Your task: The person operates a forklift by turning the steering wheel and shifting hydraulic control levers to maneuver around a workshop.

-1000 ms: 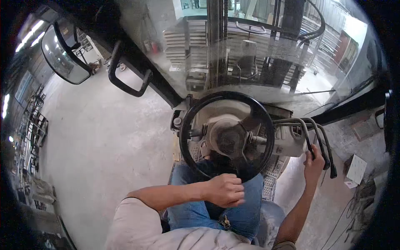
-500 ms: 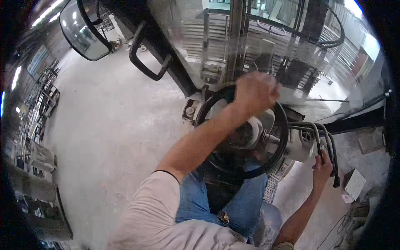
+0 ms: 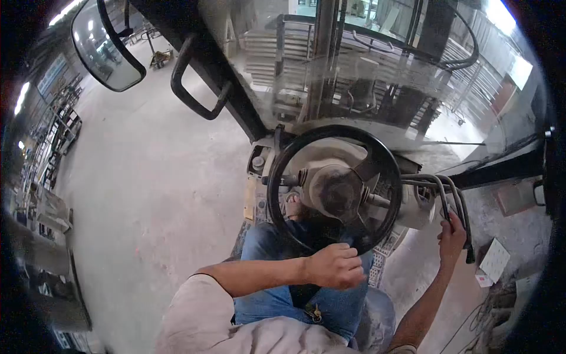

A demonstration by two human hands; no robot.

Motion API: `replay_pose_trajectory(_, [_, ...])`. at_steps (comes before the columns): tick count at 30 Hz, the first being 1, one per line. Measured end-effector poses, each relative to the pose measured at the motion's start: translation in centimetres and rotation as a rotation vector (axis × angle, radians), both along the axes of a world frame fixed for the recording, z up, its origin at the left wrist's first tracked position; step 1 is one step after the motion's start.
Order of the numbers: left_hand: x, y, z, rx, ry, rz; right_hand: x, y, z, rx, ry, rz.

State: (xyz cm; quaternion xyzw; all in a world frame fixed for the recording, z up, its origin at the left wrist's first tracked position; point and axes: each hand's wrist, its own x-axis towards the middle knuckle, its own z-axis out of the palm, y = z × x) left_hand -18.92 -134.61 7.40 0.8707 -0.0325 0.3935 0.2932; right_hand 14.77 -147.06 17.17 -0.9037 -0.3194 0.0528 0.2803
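My left hand (image 3: 335,266) is closed in a fist at the bottom of the black steering wheel (image 3: 273,197), gripping at its rim; the exact spot it holds is hidden under the fingers. On the right, my right hand (image 3: 451,237) has its fingers wrapped round one of the bent control levers (image 3: 441,190), near the lower end. Several such levers curve down side by side there. The wheel stands above my knees in jeans (image 3: 259,245), over a dusty steering column (image 3: 336,192).
A black grab handle (image 3: 184,97) and a mirror (image 3: 109,53) are at the upper left. Behind the windshield stand the mast (image 3: 323,65) and stacked slats (image 3: 259,53). Racks (image 3: 59,133) line the far left. A white box (image 3: 494,259) lies on the floor at right.
My left hand swept up to the top of the wheel, then back down to its bottom. My right hand stays at the levers. The outside view has shifted.
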Motion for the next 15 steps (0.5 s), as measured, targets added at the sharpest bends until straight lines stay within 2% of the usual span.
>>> replay_pose_trajectory(3, [-0.6, -0.3, -0.3, -0.022, -0.029, 0.008, 0.7, -2.1, -1.6, -0.017, -0.046, 0.003])
replay_pose_trajectory(5, [0.3, -1.6, -2.1, -0.011, -0.081, -0.056, 2.6, -3.8, -3.9, 0.027, -0.133, 0.119])
replay_pose_trajectory(10, [-0.8, -2.0, -2.6, -0.034, -0.021, -0.073, 4.5, -3.8, -2.3, 0.013, -0.033, 0.040])
replay_pose_trajectory(12, [-2.6, -1.0, -2.6, -0.034, -0.058, 0.043, 6.8, -4.8, -2.5, -0.028, 0.014, 0.042])
replay_pose_trajectory(15, [-4.7, 1.2, -2.6, -0.002, 0.036, 0.242, 11.6, -6.0, -3.8, -0.019, 0.032, 0.008])
